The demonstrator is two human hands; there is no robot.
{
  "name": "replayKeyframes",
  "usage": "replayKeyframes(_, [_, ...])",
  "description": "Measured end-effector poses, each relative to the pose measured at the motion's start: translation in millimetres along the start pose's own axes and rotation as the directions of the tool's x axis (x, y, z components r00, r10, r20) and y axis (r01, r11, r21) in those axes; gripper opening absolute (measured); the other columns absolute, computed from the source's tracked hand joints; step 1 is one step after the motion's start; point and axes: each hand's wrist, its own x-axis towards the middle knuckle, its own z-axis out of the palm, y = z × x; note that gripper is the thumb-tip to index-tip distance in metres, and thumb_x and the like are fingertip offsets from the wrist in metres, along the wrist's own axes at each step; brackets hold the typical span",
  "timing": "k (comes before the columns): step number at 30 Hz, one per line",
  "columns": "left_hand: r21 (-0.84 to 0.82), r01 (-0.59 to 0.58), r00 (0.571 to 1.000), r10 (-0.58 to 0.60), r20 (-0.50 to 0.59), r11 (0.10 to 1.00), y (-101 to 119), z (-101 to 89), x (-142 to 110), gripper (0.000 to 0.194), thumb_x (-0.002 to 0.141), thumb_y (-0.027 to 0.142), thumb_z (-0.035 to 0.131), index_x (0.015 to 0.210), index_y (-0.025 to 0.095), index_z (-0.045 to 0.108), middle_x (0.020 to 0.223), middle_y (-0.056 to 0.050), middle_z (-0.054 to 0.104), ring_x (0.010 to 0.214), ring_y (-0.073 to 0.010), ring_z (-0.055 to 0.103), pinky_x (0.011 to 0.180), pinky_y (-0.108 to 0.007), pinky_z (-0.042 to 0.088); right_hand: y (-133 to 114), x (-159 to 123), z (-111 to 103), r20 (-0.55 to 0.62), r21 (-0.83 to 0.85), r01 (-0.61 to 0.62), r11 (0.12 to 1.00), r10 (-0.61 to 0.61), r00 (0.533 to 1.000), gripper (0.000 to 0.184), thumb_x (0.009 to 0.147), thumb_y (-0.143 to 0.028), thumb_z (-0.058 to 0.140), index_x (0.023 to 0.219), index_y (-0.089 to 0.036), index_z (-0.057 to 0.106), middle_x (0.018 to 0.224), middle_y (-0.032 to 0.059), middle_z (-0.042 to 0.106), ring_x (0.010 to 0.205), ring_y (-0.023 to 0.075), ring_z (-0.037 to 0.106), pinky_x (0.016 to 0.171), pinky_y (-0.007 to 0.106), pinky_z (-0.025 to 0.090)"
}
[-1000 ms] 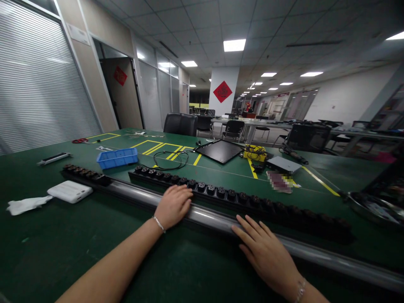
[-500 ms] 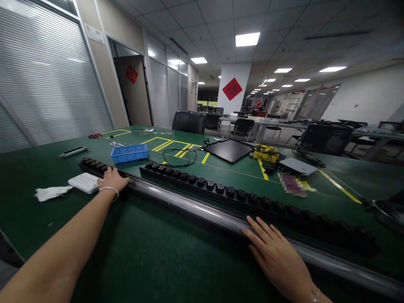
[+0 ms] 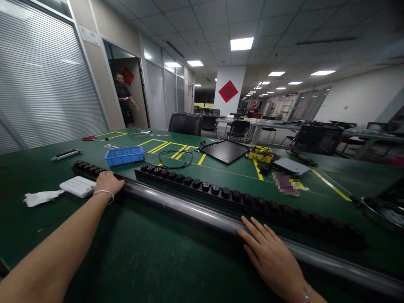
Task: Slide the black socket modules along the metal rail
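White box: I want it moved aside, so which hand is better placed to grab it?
Probably the left hand: it is right beside the white box, while the right hand is farther away, fingers spread on the shiny bar.

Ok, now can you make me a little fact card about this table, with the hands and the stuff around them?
Left hand: on the long shiny bar, towards its left end
Right hand: fingers spread, fingertips on the same bar
Beside the left hand: white box
Behind the bar: black strip with round pieces
Farther back: blue bin, dark flat panel
Table colour: green
Doorway: one person
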Motion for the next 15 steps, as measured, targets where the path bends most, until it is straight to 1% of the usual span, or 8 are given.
replayKeyframes(3, [0.017,0.080,0.993,-0.081,0.083,0.997,3,-3.2,1,0.070,0.069,0.037,0.053,0.121,-0.005,0.035,0.130,-0.029,0.032,0.121,-0.0391,0.032,0.095,-0.043,0.031,-1,0,-1,0.008,0.007,-0.001,1.000,0.001,1.000,0.035,0.090,-0.031,0.040,0.123,-0.028,0.049,0.140,0.0019,0.030,0.125,0.0254,0.033,0.095,0.044,0.039])
replayKeyframes(4, [0.016,0.096,0.989,-0.098,0.110,0.995,4,-4.8,1,0.071,0.069,0.039,0.053,0.122,-0.004,0.034,0.131,-0.030,0.030,0.121,-0.0390,0.033,0.094,-0.043,0.032,-1,0,-1,0.015,0.010,-0.003,1.000,0.003,1.000,0.035,0.090,-0.031,0.040,0.123,-0.028,0.049,0.141,0.0022,0.030,0.125,0.0254,0.033,0.095,0.044,0.039])
replayKeyframes(6, [0.014,0.115,0.979,-0.116,0.166,0.993,5,-8.3,1,0.070,0.070,0.042,0.051,0.122,-0.002,0.033,0.128,-0.029,0.033,0.117,-0.0384,0.039,0.091,-0.041,0.035,-1,0,-1,0.033,0.014,-0.012,1.000,0.012,0.999,0.034,0.090,-0.030,0.040,0.123,-0.028,0.049,0.141,0.0024,0.030,0.125,0.0252,0.033,0.096,0.044,0.038])
replayKeyframes(8, [0.017,0.108,0.971,-0.109,0.214,0.994,7,-11.3,0,0.067,0.072,0.043,0.050,0.120,0.000,0.034,0.124,-0.027,0.037,0.114,-0.0379,0.043,0.089,-0.041,0.036,-2,0,-1,0.044,0.019,-0.024,1.000,0.023,0.999,0.034,0.090,-0.029,0.040,0.123,-0.028,0.049,0.141,0.0023,0.030,0.125,0.0251,0.033,0.097,0.045,0.037])
replayKeyframes(10, [0.029,0.082,0.967,-0.086,0.239,0.996,8,-13.5,-1,0.063,0.074,0.043,0.049,0.119,0.001,0.035,0.123,-0.026,0.038,0.115,-0.0381,0.042,0.090,-0.042,0.036,-2,0,-2,0.038,0.030,-0.027,0.999,0.026,0.999,0.034,0.090,-0.029,0.040,0.123,-0.028,0.049,0.140,0.0026,0.030,0.125,0.0251,0.034,0.097,0.044,0.037])
replayKeyframes(12, [0.049,0.058,0.967,-0.068,0.246,0.997,10,-15.1,-2,0.062,0.075,0.042,0.047,0.119,0.000,0.034,0.124,-0.026,0.038,0.116,-0.0378,0.042,0.090,-0.042,0.036,-3,1,-3,0.024,0.047,-0.028,0.999,0.027,0.999,0.033,0.090,-0.028,0.040,0.121,-0.028,0.051,0.139,0.0032,0.032,0.124,0.0251,0.035,0.097,0.044,0.037])
replayKeyframes(15, [0.089,0.039,0.965,-0.060,0.255,0.995,12,-17.9,-2,0.065,0.076,0.042,0.047,0.119,-0.005,0.032,0.124,-0.029,0.038,0.116,-0.0375,0.042,0.091,-0.043,0.036,-4,2,-6,0.004,0.067,-0.030,0.997,0.029,1.000,0.031,0.089,-0.026,0.040,0.117,-0.026,0.054,0.138,0.0041,0.034,0.123,0.0252,0.036,0.097,0.044,0.036])
